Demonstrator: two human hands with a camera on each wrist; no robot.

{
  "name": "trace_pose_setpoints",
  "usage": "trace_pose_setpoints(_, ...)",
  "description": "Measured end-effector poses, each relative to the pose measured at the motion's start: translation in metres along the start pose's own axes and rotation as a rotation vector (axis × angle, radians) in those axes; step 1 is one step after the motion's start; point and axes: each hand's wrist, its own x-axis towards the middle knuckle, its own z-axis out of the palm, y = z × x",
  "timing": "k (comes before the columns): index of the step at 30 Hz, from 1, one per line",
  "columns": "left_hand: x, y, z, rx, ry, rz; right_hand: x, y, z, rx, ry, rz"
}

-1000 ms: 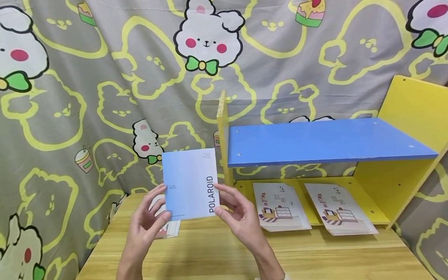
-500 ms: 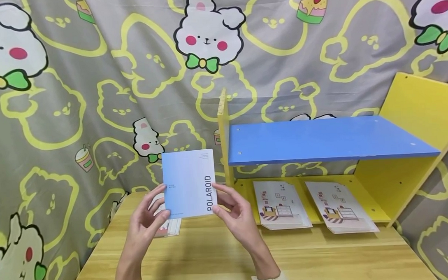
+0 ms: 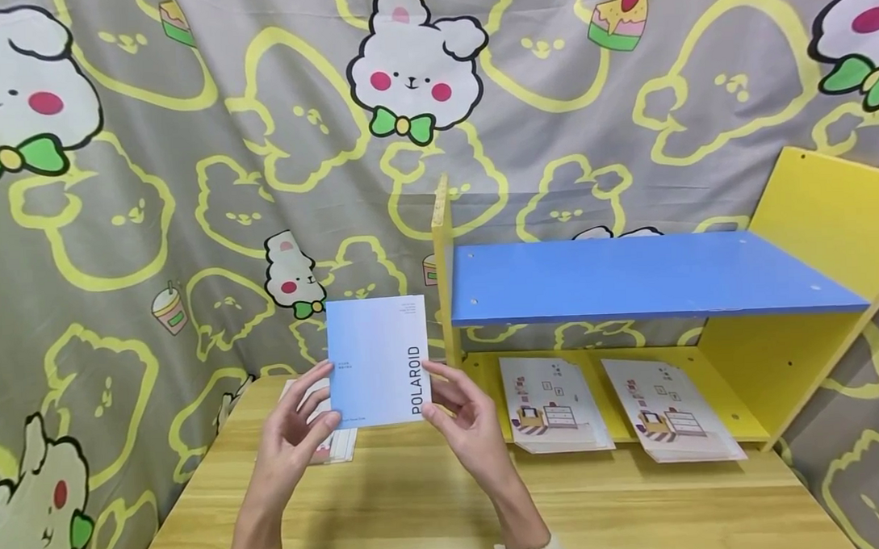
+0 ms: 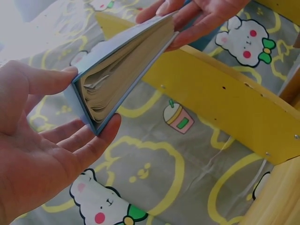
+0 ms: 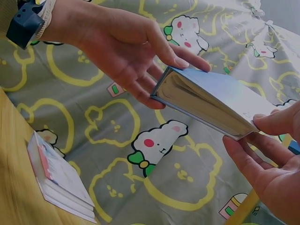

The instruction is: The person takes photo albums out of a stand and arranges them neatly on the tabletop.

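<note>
- Blue POLAROID book [image 3: 377, 361] is held up above the wooden table [image 3: 419, 509], left of the blue-and-yellow shelf [image 3: 650, 275], printed cover facing the head camera.
- Left hand [image 3: 292, 429]: thumb and fingers pinch the book's left edge.
- Right hand [image 3: 466, 419]: thumb and fingers pinch its right edge.
- Change over the last second: almost none; same two-handed grip, only a slight view shift. Reads as a steady hold; book not set down.
- Behind left hand, partly hidden: white book [image 3: 336, 448] on table.
- Two illustrated books [image 3: 553, 404] on lower board, overhanging its front edge.
</note>
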Motion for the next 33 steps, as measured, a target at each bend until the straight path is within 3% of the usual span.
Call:
trace_pose_setpoints(15, -0.002, -0.005, -0.001, -0.022, -0.021, -0.056, -0.002, 0.001, -0.002, 0.022, -0.024, 0.037)
trace_pose_setpoints(23, -0.001, -0.008, -0.001, -0.010, -0.011, -0.042, -0.002, 0.004, -0.002, 0.026, -0.031, 0.053)
trace_pose_setpoints(33, 0.001, -0.012, -0.004, -0.014, -0.009, -0.102, 0.001, 0.007, -0.001, 0.028, -0.017, 0.078)
